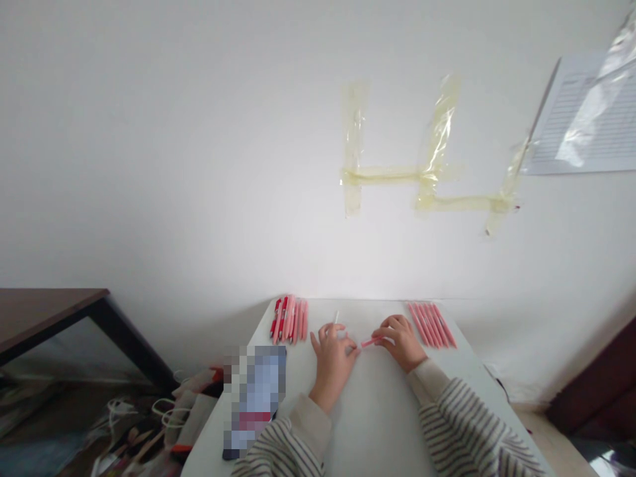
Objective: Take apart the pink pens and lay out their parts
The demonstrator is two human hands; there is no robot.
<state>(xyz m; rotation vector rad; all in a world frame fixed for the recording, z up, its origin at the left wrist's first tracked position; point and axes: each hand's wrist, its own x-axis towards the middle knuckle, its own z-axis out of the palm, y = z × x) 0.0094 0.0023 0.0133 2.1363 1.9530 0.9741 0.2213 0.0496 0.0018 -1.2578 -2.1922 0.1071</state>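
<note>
Two hands [334, 363], one table [370, 424], one pink barrel [368, 342], about five pens [431, 324] right, several more left

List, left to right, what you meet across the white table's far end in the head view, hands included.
Red and pink pens → left hand → pink piece → right hand → row of pink pens.

From far away, I see a big pale wall [173, 132] in soft light, with shiny yellow tape [440, 129] and a sheet of paper [579, 99] stuck on it. A white table [377, 417] stands by the wall, a brown table [44, 310] is on the left, and tan floor [544, 427] shows on the right.
</note>
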